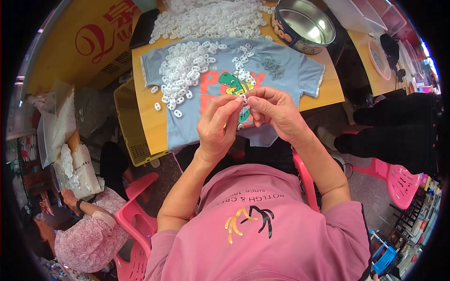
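A small white piece (244, 99), hard and smooth-looking, is held above the middle of a spread shirt. It is pinched on one side by the thumb and index finger of the left hand (217, 121), whose other fingers are loosely curled, and on the other by the closed thumb and fingertips of the right hand (275, 111). Its exact outline is hidden by the fingers. The soft grey-blue shirt (307, 75), printed with a green dinosaur, is laid over a smooth wood-toned table (332, 91). On its left half, glossy white ovals (180, 77), each pierced by two dark holes, are heaped loosely. Ahead of the hands, squarish white pieces (242, 60) are strewn in a narrow trail, beside a tangle of thin greyish bits (272, 67). Farther back, a round metal tin (287, 38) with a shiny interior is set near a larger white heap (206, 21).
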### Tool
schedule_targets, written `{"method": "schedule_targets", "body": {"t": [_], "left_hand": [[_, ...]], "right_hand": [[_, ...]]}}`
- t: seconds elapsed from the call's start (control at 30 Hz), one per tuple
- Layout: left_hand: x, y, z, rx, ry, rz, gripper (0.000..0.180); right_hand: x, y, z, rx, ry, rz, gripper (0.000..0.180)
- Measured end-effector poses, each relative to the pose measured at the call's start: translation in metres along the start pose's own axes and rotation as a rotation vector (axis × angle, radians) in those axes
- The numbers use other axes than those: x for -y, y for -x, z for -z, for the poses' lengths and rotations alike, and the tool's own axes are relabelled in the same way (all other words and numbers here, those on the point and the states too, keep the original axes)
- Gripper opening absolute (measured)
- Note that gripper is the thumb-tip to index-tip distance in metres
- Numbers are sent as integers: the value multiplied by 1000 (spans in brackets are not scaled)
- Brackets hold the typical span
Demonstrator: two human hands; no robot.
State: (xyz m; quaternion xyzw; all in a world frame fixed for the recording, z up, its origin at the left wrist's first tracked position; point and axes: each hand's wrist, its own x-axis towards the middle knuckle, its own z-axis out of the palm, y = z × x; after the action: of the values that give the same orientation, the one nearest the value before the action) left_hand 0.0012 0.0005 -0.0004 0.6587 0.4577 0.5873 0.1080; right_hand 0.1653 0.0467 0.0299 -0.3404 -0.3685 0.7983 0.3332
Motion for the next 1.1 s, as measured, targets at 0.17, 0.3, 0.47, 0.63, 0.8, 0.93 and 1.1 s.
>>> {"method": "schedule_targets", "body": {"t": [0.17, 0.3, 0.47, 0.63, 0.8, 0.93, 1.1], "left_hand": [[-1, -2, 0, -22, -33, -59, 28], [-2, -2, 1, -3, -43, -68, 29], [-5, 1, 3, 55, -15, 72, 26], [0, 12, 0, 74, 155, 292, 21], [-13, 16, -4, -4, 390, 517, 15], [-21, 12, -5, -22, 665, 827, 11], [-16, 14, -6, 32, 713, 883, 16]], "right_hand": [[-1, 1, -6, -36, 150, 97, 17], [-4, 1, -8, -68, 127, 92, 17], [-10, 1, -4, -24, 301, 141, 17], [-13, 3, -5, -93, 938, 502, 18], [-18, 7, -9, -165, 656, 453, 20], [-22, 4, -6, -165, 708, 654, 26], [-20, 8, -4, -151, 650, 604, 27]]}}
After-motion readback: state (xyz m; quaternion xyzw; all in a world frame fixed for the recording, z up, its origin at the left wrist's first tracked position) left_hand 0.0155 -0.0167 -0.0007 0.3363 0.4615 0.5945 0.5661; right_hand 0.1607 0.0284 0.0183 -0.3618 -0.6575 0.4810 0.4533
